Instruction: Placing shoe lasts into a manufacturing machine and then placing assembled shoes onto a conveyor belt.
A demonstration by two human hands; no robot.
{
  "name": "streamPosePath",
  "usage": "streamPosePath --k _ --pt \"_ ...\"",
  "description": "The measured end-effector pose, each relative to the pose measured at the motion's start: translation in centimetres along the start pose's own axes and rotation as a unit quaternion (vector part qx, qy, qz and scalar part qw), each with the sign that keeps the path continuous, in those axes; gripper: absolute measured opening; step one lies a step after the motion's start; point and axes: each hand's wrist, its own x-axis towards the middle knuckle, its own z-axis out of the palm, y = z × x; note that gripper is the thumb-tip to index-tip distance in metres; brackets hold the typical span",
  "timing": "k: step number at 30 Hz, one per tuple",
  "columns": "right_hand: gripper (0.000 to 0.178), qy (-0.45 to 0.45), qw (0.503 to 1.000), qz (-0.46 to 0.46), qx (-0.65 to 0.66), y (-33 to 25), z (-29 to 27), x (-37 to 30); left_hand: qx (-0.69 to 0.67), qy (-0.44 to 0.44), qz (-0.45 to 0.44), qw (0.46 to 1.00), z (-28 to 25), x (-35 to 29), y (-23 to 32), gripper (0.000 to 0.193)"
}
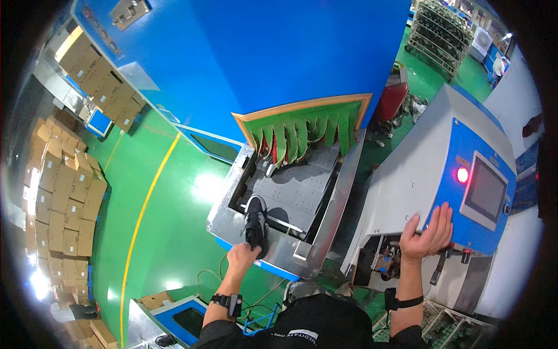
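Note:
My left hand (242, 256) is closed on the heel end of a black sneaker (254, 225) with a white toe and sole edge. The shoe is over the near end of a flat metal conveyor bed (293, 189), its toe pointing away from me. Green fringe strips (290, 139) hang across the opening of the large blue machine at the bed's far end, and a pale object just in front of them is partly hidden. My right hand (427, 237) is raised beside the blue control panel of a grey machine (401, 174), fingers stretched out and nothing in it.
On that grey machine are a dark screen (487, 191) and a lit red button (462, 174). Stacked cardboard boxes (61, 203) line the left side, past a yellow floor line (142, 218). A wheeled rack (440, 35) stands far right. Thin hoses (218, 273) trail near the bed's front.

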Motion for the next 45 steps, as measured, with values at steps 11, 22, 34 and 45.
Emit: streamPosePath --k 11,22,34,45 --pt "0.053 0.008 0.998 -0.043 -0.036 -0.8 0.6 -0.7 -0.383 0.099 0.033 0.918 1.4 31.0 11.7 0.101" --pt "0.054 0.031 0.997 -0.027 -0.065 -0.3 1.1 -0.5 -0.476 -0.094 0.055 0.873 9.0 20.3 17.7 0.038" --pt "0.072 -0.06 0.893 0.073 0.441 -1.2 -8.1 -4.9 -0.711 -0.53 0.108 0.449 4.6 -12.4 10.9 0.083" --pt "0.068 -0.322 0.184 0.486 0.791 6.3 -12.9 -10.9 -0.519 -0.386 0.323 0.691 5.5 -25.3 19.2 0.075"
